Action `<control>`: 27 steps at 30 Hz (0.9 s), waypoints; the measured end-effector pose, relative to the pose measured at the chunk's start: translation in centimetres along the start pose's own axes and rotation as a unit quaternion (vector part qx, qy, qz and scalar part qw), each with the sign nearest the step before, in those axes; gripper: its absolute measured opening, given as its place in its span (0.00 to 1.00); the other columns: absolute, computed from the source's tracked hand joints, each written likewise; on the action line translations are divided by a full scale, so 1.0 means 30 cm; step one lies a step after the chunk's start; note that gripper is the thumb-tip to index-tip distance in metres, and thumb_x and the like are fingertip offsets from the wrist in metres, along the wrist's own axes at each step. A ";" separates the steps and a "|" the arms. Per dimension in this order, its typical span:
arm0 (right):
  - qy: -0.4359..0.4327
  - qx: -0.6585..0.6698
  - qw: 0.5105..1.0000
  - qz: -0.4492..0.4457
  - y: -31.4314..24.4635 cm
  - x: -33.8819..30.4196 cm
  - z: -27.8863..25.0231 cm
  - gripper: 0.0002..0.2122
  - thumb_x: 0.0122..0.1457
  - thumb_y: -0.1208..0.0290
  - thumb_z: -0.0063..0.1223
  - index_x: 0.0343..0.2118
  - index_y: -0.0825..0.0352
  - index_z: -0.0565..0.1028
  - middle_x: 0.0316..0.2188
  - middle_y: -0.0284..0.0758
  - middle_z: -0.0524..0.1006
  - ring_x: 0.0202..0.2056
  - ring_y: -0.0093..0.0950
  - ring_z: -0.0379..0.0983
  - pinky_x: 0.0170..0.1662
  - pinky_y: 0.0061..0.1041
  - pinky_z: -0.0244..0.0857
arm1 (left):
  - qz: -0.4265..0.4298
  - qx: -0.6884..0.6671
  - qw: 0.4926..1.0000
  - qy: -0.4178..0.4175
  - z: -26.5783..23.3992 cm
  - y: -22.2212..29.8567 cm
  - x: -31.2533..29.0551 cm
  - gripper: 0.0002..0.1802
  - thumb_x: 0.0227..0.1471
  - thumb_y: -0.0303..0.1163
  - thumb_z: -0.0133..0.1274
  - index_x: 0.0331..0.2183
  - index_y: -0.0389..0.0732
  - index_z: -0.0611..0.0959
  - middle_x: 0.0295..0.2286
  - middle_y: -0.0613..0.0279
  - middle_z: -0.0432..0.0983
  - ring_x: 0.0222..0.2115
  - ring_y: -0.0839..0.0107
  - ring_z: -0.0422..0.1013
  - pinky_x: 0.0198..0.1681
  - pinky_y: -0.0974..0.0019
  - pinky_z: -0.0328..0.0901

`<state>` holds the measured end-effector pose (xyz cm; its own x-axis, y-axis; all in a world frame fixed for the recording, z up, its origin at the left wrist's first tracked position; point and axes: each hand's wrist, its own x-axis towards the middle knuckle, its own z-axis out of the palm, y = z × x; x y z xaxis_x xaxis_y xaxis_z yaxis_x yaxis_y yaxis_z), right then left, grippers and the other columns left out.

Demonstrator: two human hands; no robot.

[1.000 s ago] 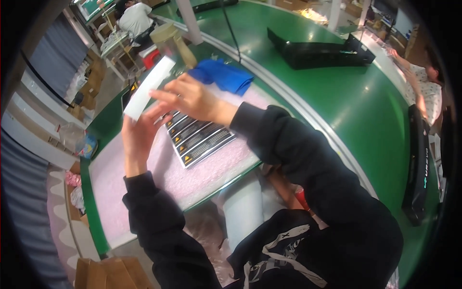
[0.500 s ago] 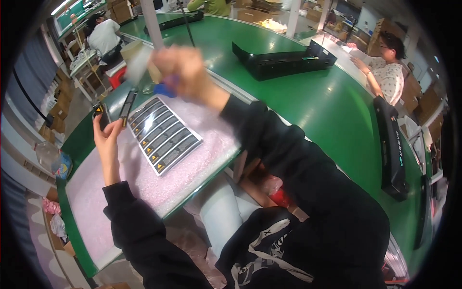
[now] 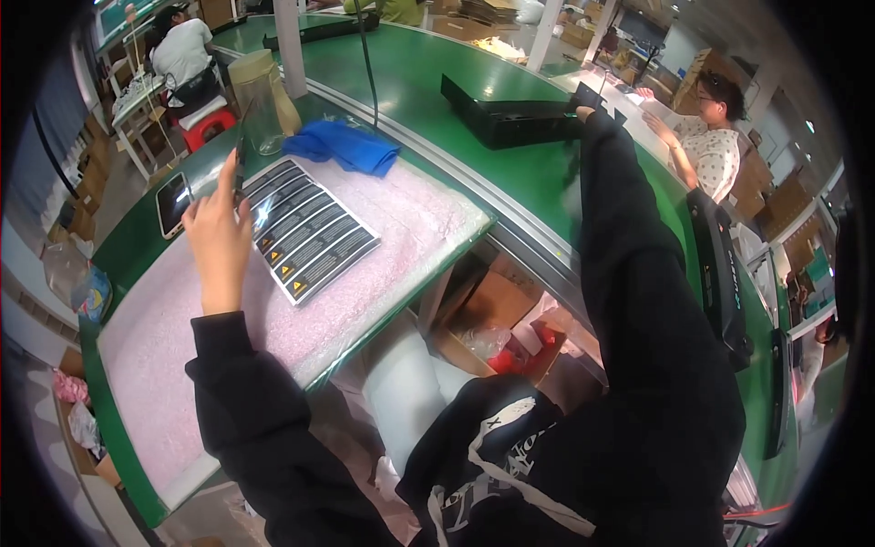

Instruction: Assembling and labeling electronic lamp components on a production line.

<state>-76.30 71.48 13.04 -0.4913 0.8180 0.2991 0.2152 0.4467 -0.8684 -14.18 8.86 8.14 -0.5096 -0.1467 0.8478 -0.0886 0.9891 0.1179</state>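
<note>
My left hand (image 3: 221,239) is raised over the pink padded mat, its fingers closed on a narrow dark label strip (image 3: 241,157) that stands nearly upright. Right beside it, a sheet of black labels with yellow warning triangles (image 3: 314,239) lies on the mat. A phone (image 3: 173,204) rests to the left of my fingers. My right arm stretches far across the green table, where a bit of my right hand (image 3: 583,111) shows at the right end of a long black housing (image 3: 510,126). The sleeve hides most of that hand, so its grip cannot be made out.
A blue cloth (image 3: 342,148) and a clear jar (image 3: 260,109) stand beyond the sheet. A metal rail (image 3: 437,164) separates the mat from the green table (image 3: 410,82). Another black housing (image 3: 725,273) lies at right, with a co-worker (image 3: 706,146) beyond.
My right hand has swung from above the label sheet out to the black housing at right. The left hand has lifted the dark strip upright, away from the phone.
</note>
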 end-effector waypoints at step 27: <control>0.080 0.356 0.613 -0.701 -0.611 -1.380 -1.041 0.26 0.53 0.78 0.49 0.55 0.68 0.55 0.39 0.48 0.74 0.32 0.38 0.74 0.38 0.28 0.68 | 0.045 -0.206 0.945 0.249 -0.578 0.380 -0.242 0.48 0.43 0.22 0.49 0.59 0.53 0.40 0.54 0.43 0.55 0.37 0.43 0.72 0.47 0.46 0.63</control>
<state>-33.54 40.73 28.92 0.3295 -0.1378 0.9341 -0.7742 0.5269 0.3508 3.35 21.48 12.28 -0.0232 -0.1372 0.9903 0.3285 0.9345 0.1372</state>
